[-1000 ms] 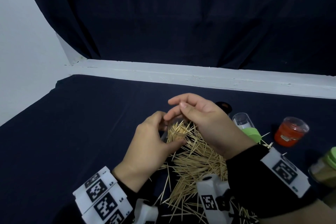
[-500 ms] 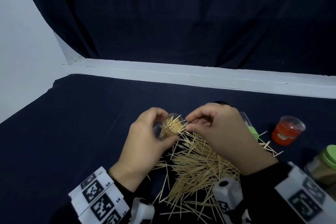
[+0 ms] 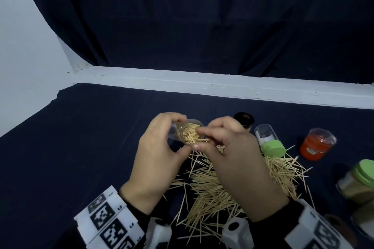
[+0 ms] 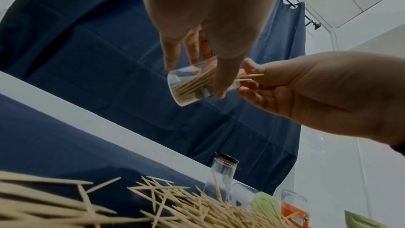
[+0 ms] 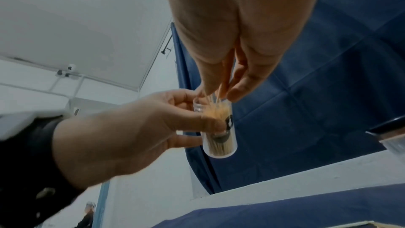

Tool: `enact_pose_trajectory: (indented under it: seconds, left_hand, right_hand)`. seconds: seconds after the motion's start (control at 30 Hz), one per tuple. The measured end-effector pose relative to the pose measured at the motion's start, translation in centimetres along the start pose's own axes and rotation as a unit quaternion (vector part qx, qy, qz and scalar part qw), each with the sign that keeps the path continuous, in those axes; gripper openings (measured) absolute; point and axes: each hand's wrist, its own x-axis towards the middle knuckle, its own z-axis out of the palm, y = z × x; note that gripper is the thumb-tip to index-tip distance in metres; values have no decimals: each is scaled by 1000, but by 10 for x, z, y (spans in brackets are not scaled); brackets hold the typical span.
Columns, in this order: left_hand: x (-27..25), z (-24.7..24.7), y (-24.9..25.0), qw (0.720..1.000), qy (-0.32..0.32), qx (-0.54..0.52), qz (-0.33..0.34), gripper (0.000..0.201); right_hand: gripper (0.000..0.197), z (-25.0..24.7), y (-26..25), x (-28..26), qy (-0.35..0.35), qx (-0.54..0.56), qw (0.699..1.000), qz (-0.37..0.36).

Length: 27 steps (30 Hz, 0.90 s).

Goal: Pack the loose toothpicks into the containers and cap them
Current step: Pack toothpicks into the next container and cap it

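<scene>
My left hand (image 3: 162, 147) grips a clear plastic container (image 3: 182, 132) tilted on its side above the table, half full of toothpicks; in the left wrist view the container (image 4: 190, 86) shows its round base. My right hand (image 3: 226, 143) pinches a few toothpicks (image 4: 252, 77) at the container's mouth, their ends partly inside. From the right wrist the container (image 5: 219, 133) hangs below my right fingers (image 5: 238, 91). A big heap of loose toothpicks (image 3: 218, 188) lies on the dark cloth under both hands.
Behind the hands stands a black-capped jar (image 3: 243, 120). To the right lie a clear tube with a green cap (image 3: 269, 141), an orange container (image 3: 315, 145) and a green-lidded jar (image 3: 358, 180) at the right edge. A white ledge (image 3: 202, 85) borders the far side.
My left hand lifted the container and tilted it further onto its side. My right hand came down and closed its fingertips on toothpicks at the container's mouth.
</scene>
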Motion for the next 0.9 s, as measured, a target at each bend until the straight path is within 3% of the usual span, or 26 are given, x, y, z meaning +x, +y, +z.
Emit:
enact_pose_trajectory:
  seconds: [0.13,0.3,0.5,0.7,0.9]
  left_hand:
    - [0,-2,0,1000,-11,17,22,56]
    - [-3,2,1,999,-25,26,35,48]
    - [-4,5,4,998,-27,30,41,45]
    - [-7,8,6,998,-35,29,40,58]
    - [-10,8,8,997,-66,25,44,48]
  right_hand:
    - [17,1,3,-6,-26,-30,999,-36]
    - [13,-3,4,-6,49,-83,995,-34]
    - [12,-13,-1,-9,32,49,998,3]
    - [9,-13,5,-14,23,22,999,7]
    - [15,-25,10,-11,1,48,998,38]
